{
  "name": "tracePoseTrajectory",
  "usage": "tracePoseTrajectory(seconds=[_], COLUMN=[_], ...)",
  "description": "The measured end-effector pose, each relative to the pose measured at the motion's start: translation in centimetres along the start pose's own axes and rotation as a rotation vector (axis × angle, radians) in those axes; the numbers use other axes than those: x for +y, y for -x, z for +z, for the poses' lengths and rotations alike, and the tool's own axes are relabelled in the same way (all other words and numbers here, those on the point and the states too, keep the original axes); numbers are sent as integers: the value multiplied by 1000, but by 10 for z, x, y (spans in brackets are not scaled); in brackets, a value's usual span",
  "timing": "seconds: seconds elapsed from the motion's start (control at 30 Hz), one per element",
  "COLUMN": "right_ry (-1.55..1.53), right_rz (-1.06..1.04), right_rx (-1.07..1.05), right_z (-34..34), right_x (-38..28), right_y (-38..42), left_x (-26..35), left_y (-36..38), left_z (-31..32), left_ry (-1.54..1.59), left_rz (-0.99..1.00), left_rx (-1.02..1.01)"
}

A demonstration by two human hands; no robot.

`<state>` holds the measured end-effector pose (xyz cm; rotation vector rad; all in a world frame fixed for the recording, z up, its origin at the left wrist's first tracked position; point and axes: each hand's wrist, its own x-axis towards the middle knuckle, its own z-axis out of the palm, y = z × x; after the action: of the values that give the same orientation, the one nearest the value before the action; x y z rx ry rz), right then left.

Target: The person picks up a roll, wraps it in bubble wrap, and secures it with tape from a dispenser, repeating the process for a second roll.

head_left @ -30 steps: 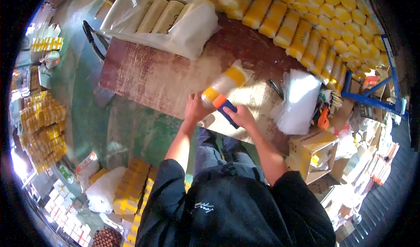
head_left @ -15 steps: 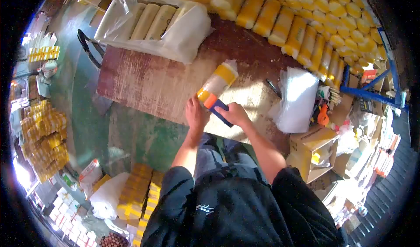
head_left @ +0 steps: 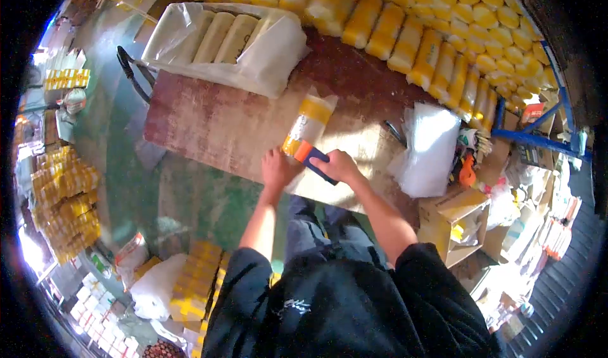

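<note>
A bagged yellow-and-white roll [head_left: 306,122] was laid flat on the tabletop [head_left: 209,120], its long axis running from the person's near edge up and slightly rightward, away from the body. Its near end was pinned by the left hand [head_left: 277,168], fingers together on the wrap. An orange-and-blue tool [head_left: 313,159] was gripped by the right hand [head_left: 340,166], fingers closed around it, against that end. A stack of clear bags [head_left: 429,149] lay well right; stacked yellow rolls [head_left: 437,47] lined the far side.

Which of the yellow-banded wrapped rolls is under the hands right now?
The lone roll lying on the wooden board, its near end between the left hand and right hand; the others are stacked behind.
</note>
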<state>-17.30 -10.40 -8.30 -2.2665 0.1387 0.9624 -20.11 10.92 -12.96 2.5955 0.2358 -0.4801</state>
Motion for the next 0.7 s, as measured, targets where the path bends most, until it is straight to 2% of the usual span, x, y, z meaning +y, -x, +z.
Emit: tracePoseTrajectory(seconds=[0.03, 0.07, 0.13, 0.23, 0.33, 0.37, 0.47, 0.53, 0.6, 0.63, 0.7], right_ry=[-9, -45, -108, -77, 18, 70, 16, -67, -141, 152, 226], right_rz=[-7, -4, 6, -2, -55, -82, -40, -37, -28, 134, 173], right_rx=[2, -11, -45, -46, -31, -8, -74, -110, -55, -14, 169], right_z=[0, 3, 7, -5, 5, 9, 0, -3, 7, 8, 28], right_x=[-7, -8, -6, 0, -10, -13, -8, 16, 35, 21, -17], right_y=[-2, -5, -8, 0, -5, -8, 5, 16, 18, 16, 8], left_x=[20, 44, 8, 16, 4, 9, 7, 13, 12, 15, 30], left_y=[13, 27, 5, -10, -4, 7, -3, -5, -7, -5, 3], left_z=[-8, -16, 41, -33, -17, -11, -11, -21, -23, -22, -18], left_ry=[-44, -168, 14, 316, 45, 41, 139, 142, 103, 59, -11], left_rz=[6, 23, -94, -165, -55, 87, -62, -70, -62, -89, -114], left_rx=[152, 208, 250, -259, -100, 140, 5, -21, -48, -72, 34])
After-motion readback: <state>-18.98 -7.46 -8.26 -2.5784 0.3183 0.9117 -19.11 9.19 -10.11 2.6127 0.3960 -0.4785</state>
